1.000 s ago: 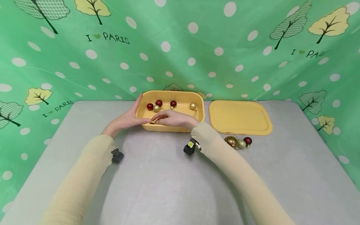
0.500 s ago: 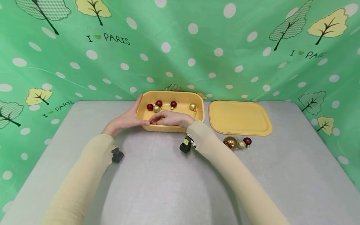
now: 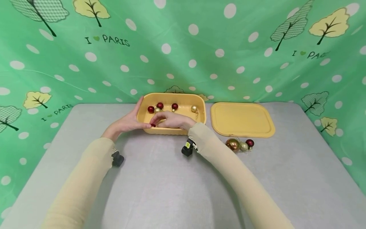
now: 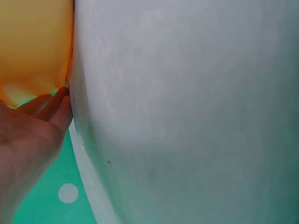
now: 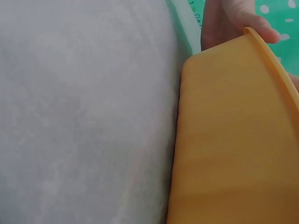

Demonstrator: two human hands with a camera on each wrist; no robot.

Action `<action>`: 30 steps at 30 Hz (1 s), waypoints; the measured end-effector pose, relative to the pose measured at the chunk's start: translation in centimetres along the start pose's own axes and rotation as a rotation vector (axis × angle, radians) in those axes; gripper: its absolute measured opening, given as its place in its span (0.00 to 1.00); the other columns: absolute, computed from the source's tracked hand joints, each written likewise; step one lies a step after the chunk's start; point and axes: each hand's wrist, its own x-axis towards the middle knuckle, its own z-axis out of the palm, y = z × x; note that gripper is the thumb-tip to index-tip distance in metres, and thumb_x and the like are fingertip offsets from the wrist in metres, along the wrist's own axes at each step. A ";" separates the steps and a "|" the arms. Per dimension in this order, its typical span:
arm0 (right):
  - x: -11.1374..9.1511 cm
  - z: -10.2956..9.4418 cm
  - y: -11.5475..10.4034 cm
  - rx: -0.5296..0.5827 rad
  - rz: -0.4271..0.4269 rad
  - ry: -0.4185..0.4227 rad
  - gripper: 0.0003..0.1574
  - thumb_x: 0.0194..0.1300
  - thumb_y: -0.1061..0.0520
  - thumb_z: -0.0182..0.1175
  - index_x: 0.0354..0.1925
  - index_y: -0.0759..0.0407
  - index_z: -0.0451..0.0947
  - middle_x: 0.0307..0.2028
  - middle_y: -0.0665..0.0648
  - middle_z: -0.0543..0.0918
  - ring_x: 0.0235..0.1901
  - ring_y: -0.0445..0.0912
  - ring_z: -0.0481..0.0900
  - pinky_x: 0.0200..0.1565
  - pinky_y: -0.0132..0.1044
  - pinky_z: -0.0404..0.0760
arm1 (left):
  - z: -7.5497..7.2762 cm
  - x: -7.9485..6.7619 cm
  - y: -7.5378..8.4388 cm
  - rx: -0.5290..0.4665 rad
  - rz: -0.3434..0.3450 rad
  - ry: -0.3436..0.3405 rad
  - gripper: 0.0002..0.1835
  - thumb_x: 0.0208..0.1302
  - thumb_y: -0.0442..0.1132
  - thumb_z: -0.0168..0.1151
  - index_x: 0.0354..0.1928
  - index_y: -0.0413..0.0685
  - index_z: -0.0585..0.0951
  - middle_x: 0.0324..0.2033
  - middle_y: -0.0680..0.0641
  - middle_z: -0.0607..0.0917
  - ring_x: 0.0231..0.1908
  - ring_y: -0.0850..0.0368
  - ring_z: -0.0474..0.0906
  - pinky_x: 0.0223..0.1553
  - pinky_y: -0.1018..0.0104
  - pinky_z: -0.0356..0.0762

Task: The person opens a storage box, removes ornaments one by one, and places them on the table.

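Observation:
In the head view, a yellow plastic box stands lidless at the table's back edge. My left hand grips its left end, thumb over the front rim, fingers along the outer wall; the right wrist view shows that thumb on the rim. My right hand reaches over the front wall into the box. Its curled fingers are at a small dark red Christmas bauble in the front left corner, partly hidden. Further back in the box lie red baubles and gold baubles.
The flat yellow lid lies right of the box. In front of it on the grey table sit a large shiny gold bauble, a small glittery gold bauble and a dark red bauble. A green patterned cloth hangs behind.
My right hand has shifted slightly left inside the box, and more of the red bauble at its fingertips shows. My left hand keeps its hold on the box.

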 end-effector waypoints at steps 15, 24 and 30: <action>-2.0 -0.7 -0.4 0.170 -0.034 0.185 0.24 0.61 0.72 0.58 0.56 0.66 0.73 0.49 0.59 0.77 0.45 0.56 0.78 0.47 0.50 0.79 | 0.1 0.0 -0.1 -0.005 -0.013 -0.001 0.67 0.53 0.35 0.71 0.74 0.58 0.24 0.74 0.37 0.35 0.66 0.38 0.56 0.68 0.48 0.49; -4.0 -1.3 -0.2 0.173 -0.063 0.256 0.27 0.61 0.72 0.56 0.60 0.67 0.71 0.53 0.59 0.74 0.47 0.62 0.77 0.45 0.55 0.79 | 0.0 -0.1 -0.2 -0.022 -0.018 -0.002 0.67 0.53 0.34 0.71 0.74 0.58 0.24 0.74 0.38 0.33 0.68 0.38 0.51 0.69 0.49 0.44; -5.6 -1.8 -0.6 0.171 -0.092 0.277 0.26 0.62 0.71 0.57 0.59 0.68 0.72 0.54 0.60 0.75 0.48 0.66 0.76 0.47 0.53 0.78 | -0.1 0.0 -0.4 -0.018 -0.030 0.000 0.67 0.53 0.35 0.71 0.74 0.60 0.24 0.74 0.40 0.31 0.70 0.38 0.48 0.70 0.49 0.42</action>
